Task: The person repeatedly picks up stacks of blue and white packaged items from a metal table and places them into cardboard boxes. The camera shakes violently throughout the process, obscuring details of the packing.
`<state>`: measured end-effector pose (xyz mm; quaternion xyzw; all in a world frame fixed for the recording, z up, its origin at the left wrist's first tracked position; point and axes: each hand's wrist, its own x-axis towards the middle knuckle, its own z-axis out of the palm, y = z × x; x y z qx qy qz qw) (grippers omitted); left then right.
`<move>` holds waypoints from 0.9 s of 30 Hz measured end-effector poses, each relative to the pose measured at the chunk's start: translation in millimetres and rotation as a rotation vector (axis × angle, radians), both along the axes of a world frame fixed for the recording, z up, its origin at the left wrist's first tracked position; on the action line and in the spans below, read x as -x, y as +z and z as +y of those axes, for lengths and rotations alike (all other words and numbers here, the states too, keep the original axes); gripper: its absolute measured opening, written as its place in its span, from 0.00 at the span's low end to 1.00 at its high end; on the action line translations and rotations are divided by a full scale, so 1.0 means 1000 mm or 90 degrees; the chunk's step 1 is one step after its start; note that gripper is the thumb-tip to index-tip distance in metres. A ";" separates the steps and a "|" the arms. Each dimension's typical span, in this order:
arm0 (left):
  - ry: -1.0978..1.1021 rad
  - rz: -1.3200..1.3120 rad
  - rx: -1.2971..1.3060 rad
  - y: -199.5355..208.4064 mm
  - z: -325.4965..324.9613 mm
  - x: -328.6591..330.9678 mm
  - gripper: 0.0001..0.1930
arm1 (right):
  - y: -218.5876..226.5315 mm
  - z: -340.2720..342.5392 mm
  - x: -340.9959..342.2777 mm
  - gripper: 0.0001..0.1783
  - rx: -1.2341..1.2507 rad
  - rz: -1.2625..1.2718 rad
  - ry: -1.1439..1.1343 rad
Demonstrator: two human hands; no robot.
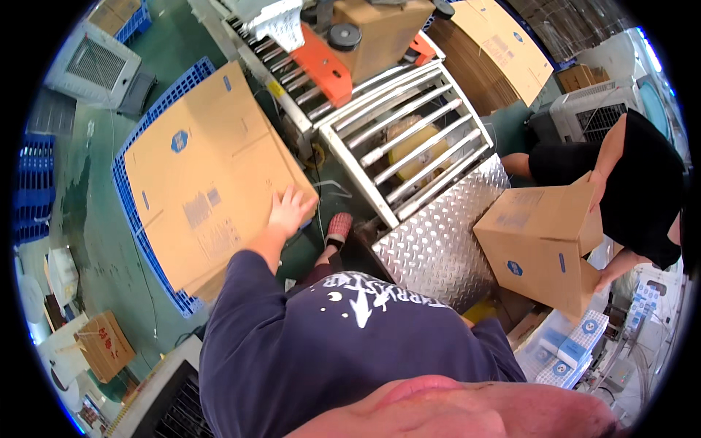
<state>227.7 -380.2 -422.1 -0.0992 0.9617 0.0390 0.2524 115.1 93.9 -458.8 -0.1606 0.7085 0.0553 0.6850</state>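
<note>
My left hand (290, 212) lies on the near right corner of a stack of flattened cardboard cartons (175, 168), its fingers spread over the top sheet. The brown stack, printed with blue marks, sits on a blue plastic pallet (123, 186). Only a sliver of skin, probably my right hand (466, 321), shows beside my shirt near a yellow item (480, 312); its fingers are hidden. Across the diamond-plate metal table (438, 241), a person in black holds an open, upright carton (537, 233) with both hands.
A roller conveyor (409, 146) runs ahead, with a carton (380, 36) between orange guides (321, 66) at its far part. More flattened cartons (504, 47) are stacked beyond it. Blue-and-white packs (566, 347) lie at the right. An air cooler (95, 66) stands far left.
</note>
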 end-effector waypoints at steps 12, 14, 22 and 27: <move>0.150 0.192 0.145 0.119 0.043 -0.095 0.21 | 0.077 0.059 -0.048 0.21 0.416 0.416 -0.444; 0.125 0.240 0.189 0.212 0.058 -0.091 0.17 | 0.098 0.064 -0.060 0.21 0.477 0.305 -0.412; -0.279 0.959 0.256 0.513 0.209 -0.056 0.08 | 0.285 0.068 -0.044 0.34 0.789 0.784 -0.280; -0.358 1.255 -0.294 0.558 0.195 -0.026 0.11 | 0.439 0.103 -0.086 0.40 0.908 0.775 -0.277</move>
